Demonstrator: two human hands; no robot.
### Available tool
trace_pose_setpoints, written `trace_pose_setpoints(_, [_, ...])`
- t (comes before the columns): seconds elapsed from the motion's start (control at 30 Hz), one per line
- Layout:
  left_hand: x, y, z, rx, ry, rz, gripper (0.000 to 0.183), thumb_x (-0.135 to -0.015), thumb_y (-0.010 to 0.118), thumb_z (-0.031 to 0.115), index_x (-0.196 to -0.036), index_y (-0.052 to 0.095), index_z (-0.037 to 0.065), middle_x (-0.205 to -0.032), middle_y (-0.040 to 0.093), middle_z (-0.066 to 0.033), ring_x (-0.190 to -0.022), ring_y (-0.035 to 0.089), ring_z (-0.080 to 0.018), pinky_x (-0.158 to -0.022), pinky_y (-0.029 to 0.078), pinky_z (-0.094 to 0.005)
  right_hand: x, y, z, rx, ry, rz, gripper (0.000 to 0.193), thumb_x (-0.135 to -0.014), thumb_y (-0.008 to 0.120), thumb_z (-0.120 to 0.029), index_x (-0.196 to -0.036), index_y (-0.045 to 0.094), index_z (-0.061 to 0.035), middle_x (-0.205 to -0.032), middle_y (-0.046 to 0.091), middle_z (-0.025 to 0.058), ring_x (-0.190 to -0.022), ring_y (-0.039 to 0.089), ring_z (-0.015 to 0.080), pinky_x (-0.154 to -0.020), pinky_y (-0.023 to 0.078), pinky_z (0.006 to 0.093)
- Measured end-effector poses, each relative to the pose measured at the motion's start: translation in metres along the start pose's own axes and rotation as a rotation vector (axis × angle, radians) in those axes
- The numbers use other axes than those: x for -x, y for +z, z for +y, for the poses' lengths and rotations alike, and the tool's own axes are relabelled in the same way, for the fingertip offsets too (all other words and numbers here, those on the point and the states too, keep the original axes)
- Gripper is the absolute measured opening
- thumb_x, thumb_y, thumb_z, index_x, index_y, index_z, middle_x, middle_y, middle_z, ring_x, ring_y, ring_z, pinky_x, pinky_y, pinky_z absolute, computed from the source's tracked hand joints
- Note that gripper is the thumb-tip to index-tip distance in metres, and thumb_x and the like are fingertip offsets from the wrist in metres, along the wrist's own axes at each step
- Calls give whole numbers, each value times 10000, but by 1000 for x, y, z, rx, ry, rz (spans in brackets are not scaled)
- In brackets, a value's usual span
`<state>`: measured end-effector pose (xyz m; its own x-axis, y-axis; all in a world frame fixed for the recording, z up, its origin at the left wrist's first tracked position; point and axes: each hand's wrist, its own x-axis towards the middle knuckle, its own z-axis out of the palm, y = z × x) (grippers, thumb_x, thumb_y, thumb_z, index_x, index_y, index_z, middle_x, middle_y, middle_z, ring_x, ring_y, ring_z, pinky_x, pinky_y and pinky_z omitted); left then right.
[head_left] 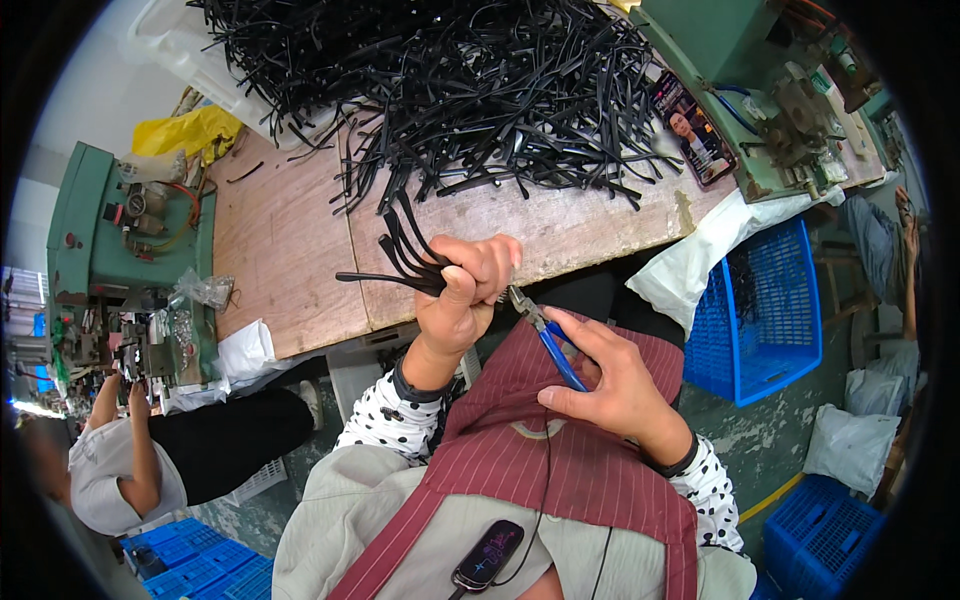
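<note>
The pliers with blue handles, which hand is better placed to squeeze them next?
Probably the right hand: it holds the blue-handled pliers, its fingers around the handles. The left hand looks busy, gripping a bunch of thin black pieces close to the pliers' metal end.

Left hand (pixel 462 290): fingers (pixel 488 258) curled tight | Right hand (pixel 617 385): loosely curled | Forearms (pixel 427 364): converging

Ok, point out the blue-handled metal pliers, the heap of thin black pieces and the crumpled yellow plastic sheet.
Blue-handled metal pliers (pixel 555 352), head view: on a blue handle.
Heap of thin black pieces (pixel 500 95), head view: middle of the heap.
Crumpled yellow plastic sheet (pixel 190 130), head view: its creased surface.
</note>
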<state>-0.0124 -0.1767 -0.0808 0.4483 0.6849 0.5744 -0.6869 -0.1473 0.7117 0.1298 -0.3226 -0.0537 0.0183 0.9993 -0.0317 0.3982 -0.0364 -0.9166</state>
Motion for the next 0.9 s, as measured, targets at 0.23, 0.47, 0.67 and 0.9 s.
trace_pose_setpoints(0.23, [3, 2, -6, 146, -106, 158, 326, -997, 444, 404, -829, 423, 126, -587, 286, 46, -546, 319, -112, -786, 394, -378, -1, -1, -1, -16, 58, -9, 733, -689, 789, -218, -1342, 507, -39, -829, 609, 124, -688, 619, 231, -662, 516, 332])
trace_pose_setpoints(0.47, [5, -6, -11, 548, -194, 387, 310, -1006, 418, 403, -884, 478, 125, -599, 309, 40, -593, 369, -108, -780, 418, -378, 1, 5, 3, -100, 111, 25, 694, -718, 780, -203, -1328, 504, -23, -917, 639, 139, -724, 620, 197, -675, 508, 299])
trace_pose_setpoints(0.67, [-29, -64, 7, -389, -363, 722, 108, -938, 594, 160, -943, 586, 53, -693, 496, 16, -428, 346, -53, -393, 276, -231, 9, 5, 14, -201, 199, 29, 683, -741, 784, -223, -1329, 496, -25, -999, 640, 101, -725, 555, 122, -662, 485, 253])
trace_pose_setpoints(0.9, [-89, -153, -45, -1612, -620, 481, 565, -780, 665, 533, -865, 707, -24, -765, 686, -204, -752, 663, -339, -714, 501, -417, 14, 2, 16, -23, 109, -42, 677, -741, 732, -397, -1297, 492, -95, -1005, 633, 186, -909, 638, 330, -795, 509, 406])
